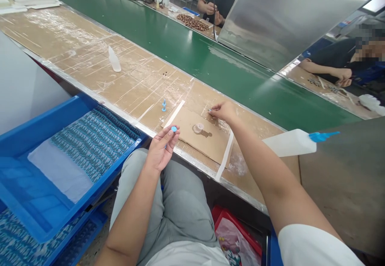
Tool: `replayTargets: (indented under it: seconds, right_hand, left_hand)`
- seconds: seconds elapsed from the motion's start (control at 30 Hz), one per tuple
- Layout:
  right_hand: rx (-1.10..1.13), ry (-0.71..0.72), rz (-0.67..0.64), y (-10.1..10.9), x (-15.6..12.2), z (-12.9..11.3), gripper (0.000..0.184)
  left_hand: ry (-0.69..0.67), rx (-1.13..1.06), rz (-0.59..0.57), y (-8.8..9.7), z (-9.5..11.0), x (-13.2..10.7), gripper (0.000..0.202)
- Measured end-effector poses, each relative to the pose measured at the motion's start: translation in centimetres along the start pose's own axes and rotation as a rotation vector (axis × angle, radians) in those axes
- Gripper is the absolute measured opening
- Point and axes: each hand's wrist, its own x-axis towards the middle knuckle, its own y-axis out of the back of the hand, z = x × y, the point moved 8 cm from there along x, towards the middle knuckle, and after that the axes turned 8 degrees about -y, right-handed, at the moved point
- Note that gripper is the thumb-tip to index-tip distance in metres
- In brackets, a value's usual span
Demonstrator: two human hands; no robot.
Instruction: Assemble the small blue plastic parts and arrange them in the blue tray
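My left hand [161,149] is closed in a pinch on a small blue round piece [173,128], held over the near edge of the table. Over the far side of a cardboard sheet [192,139], my right hand [223,112] pinches a tiny bluish piece [209,110], mostly covered by the fingertips. On the cardboard between both hands stands a small clear cup [198,128]; I cannot make out its contents. Small blue parts [164,105] stand on the tabletop left of the cardboard.
At the left, a blue tray [69,214] holds rows of small teal parts. A white squeeze bottle with blue nozzle [296,142] lies beyond my right forearm. A white bottle [114,59] lies farther left. Behind runs a green conveyor belt [168,37], with two people across it.
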Motion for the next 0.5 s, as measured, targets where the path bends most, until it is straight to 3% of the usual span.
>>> replayTargets:
  seconds: [0.1, 0.23, 0.5]
  right_hand:
    - [-0.003, 0.062, -0.033, -0.1, -0.3, -0.6, 0.025]
    - [0.006, 0.178, 0.035, 0.3, -2.1, -1.1, 0.033]
    - [0.048, 0.275, 0.089, -0.2, -5.2, -0.2, 0.03]
  left_hand:
    - [0.008, 0.008, 0.0, 0.0, 0.0, -0.1, 0.021]
    - [0.007, 0.007, -0.009, -0.1, 0.0, -0.1, 0.022]
    - [0.0, 0.015, -0.051, -0.3, -0.4, -0.1, 0.02]
